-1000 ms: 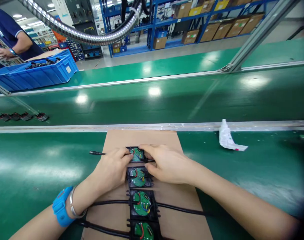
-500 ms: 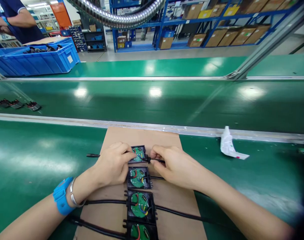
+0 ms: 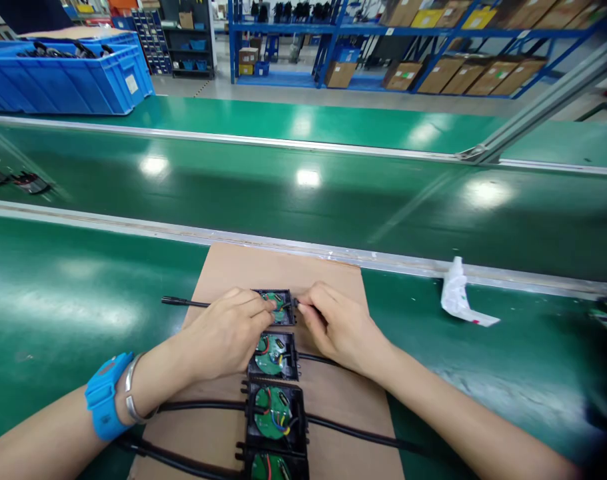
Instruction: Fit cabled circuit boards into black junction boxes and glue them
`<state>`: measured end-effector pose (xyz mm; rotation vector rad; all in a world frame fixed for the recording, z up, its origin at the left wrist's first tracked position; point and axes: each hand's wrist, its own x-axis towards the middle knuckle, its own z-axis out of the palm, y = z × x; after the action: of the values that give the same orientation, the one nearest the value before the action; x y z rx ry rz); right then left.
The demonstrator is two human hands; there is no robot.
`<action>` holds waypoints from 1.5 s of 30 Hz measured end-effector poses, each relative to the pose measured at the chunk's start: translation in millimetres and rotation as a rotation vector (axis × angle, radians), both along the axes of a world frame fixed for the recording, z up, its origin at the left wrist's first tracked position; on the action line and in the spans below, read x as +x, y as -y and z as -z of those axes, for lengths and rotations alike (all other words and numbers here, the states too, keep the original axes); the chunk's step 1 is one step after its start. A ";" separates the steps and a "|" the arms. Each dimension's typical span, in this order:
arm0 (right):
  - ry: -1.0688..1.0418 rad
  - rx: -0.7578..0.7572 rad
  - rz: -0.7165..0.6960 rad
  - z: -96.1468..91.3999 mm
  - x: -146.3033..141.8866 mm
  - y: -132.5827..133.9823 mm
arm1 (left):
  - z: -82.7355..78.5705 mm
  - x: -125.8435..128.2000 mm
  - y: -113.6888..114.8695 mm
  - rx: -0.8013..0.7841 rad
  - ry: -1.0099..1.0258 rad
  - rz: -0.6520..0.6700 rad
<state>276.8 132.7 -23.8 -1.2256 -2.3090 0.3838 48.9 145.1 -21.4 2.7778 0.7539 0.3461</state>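
Observation:
Several black plastic cases with green circuit boards lie in a column on a cardboard sheet (image 3: 203,437). My left hand (image 3: 233,333) is closed on the left side of the farthest case (image 3: 284,313), fingertips over its board. At that case's right edge, my right hand (image 3: 343,330) pinches a black cable (image 3: 296,303); the rest of this cable is hidden by the hand. Another black cable with a plug end (image 3: 176,301) sticks out left from behind my left hand. Nearer me are a second case (image 3: 273,357) and a third case (image 3: 277,417), with coloured wires on their boards.
A crumpled white paper piece (image 3: 456,293) lies on the green bench to the right. Metal rails (image 3: 163,230) cross behind the cardboard. Beyond stand a blue bin (image 3: 83,83) of black parts and, at far left, small dark parts (image 3: 30,181). A slanted metal post (image 3: 543,103) rises at right.
My right fingers have moved closer against the farthest case's edge, and the cable that showed there is now mostly covered. The camera view has tilted down slightly.

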 end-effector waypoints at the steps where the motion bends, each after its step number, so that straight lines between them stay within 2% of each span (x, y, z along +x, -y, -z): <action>1: -0.005 0.000 -0.009 2.4 0.1 -1.2 | -0.5 0.5 0.1 0.002 -0.004 0.000; 7: 0.085 -0.052 -0.083 0.9 1.0 -2.7 | -2.6 1.9 1.3 0.003 -0.074 -0.056; 12: 0.369 -0.055 -0.097 -8.2 -9.3 -1.7 | -6.1 7.0 3.3 0.015 -0.125 -0.032; 16: 0.545 0.014 -0.081 -12.1 -18.1 1.7 | -9.2 11.9 3.9 0.038 -0.196 -0.061; 19: 0.490 0.068 -0.066 -5.8 -15.0 4.9 | -6.8 9.8 4.6 0.027 -0.172 -0.063; 22: 0.313 0.091 -0.004 4.7 -6.9 4.9 | -2.3 5.5 4.8 0.013 -0.121 -0.080; 27: -0.043 -0.011 0.000 11.8 -3.5 1.4 | -4.1 8.2 5.0 0.043 -0.160 -0.091; 31: -0.197 -0.071 -0.017 9.9 -6.6 -2.9 | -7.6 14.1 6.9 0.064 -0.216 -0.111; 34: -0.181 -0.090 -0.039 6.5 -4.1 -6.4 | -8.3 7.8 5.7 0.019 -0.137 -0.101; 36: -0.166 -0.093 -0.039 1.3 -1.7 -7.4 | -10.6 -2.6 1.5 -0.040 0.004 -0.100; 39: -0.121 0.010 0.005 -10.4 -6.6 -3.3 | -16.2 -20.4 -8.6 -0.089 0.177 -0.270; 41: -0.014 0.073 0.009 -18.6 -19.9 3.9 | -17.9 -28.1 -14.9 -0.107 0.186 -0.371; 45: 0.312 0.007 -0.010 -27.9 -60.5 20.4 | -13.6 -30.4 -18.9 -0.152 0.140 -0.363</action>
<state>216.3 112.4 4.1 -1.3514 -2.5748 0.1978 18.5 164.0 -7.7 2.4395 1.1953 0.5190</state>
